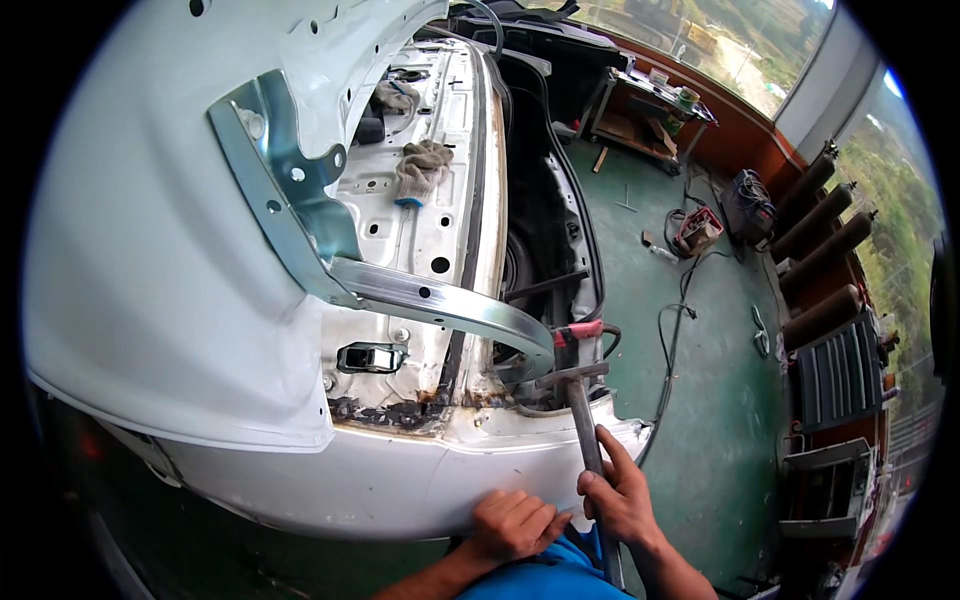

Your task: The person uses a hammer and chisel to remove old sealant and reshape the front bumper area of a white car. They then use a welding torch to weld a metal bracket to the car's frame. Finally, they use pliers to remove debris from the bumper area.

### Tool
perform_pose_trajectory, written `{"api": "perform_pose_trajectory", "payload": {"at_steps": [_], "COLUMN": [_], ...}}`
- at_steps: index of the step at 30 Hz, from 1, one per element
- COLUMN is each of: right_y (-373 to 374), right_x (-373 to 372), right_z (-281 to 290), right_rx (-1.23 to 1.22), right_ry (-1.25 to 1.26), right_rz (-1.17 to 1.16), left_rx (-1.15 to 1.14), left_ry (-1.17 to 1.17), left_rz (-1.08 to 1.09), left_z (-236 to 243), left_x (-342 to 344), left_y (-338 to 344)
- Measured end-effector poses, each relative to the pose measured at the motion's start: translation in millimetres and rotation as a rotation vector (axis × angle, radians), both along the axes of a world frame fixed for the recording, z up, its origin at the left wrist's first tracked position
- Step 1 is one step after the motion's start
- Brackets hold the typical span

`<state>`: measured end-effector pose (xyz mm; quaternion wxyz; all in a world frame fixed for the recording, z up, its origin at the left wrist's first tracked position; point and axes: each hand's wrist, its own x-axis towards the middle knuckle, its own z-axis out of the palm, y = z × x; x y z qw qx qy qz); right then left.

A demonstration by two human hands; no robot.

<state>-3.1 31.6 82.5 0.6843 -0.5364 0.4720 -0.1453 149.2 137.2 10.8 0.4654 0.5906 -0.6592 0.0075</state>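
No legible txt, nos., labels or signs w/in view.

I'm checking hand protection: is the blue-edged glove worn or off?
Off: the blue-edged glove lies on the white panel; left hand and right hand are bare.

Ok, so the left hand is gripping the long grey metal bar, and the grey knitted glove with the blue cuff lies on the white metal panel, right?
Not quite: in the head view, the right hand grips the long grey metal bar. The grey knitted glove with the blue cuff does lie on the white metal panel.
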Motion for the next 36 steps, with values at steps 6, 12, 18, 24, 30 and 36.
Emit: {"api": "perform_pose_trajectory", "payload": {"at_steps": [6, 12, 18, 24, 30, 36], "right_y": [-1.7, 1.8, -1.1, -4.7, -7.3, -6.5], "right_x": [1.0, 1.9, -1.5, 0.4, -8.4, -8.1], "right_z": [6.0, -1.4, -1.6, 1.2, -8.3, -9.3], "right_rx": [-0.004, -0.059, -0.041, -0.027, -0.046, -0.042], "right_ry": [-0.02, -0.013, 0.009, 0.006, -0.036, -0.001], "right_rz": [0.055, 0.059, 0.07, 0.02, 0.04, 0.067], "left_rx": [0.004, 0.014, 0.018, 0.024, 0.02, 0.019], "left_ry": [-0.02, -0.014, -0.015, -0.026, -0.017, -0.028], "left_rz": [0.01, 0.007, 0.003, 0.004, 0.005, 0.016], "left_z": [-2.9, -0.9, -1.2, -3.7, -3.2, -4.7], "left_x": [-1.3, -2.6, -3.3, -2.5, -3.8, -4.4], "left_y": [1.7, 0.2, -0.3, 0.4, -1.0, -1.0]}}
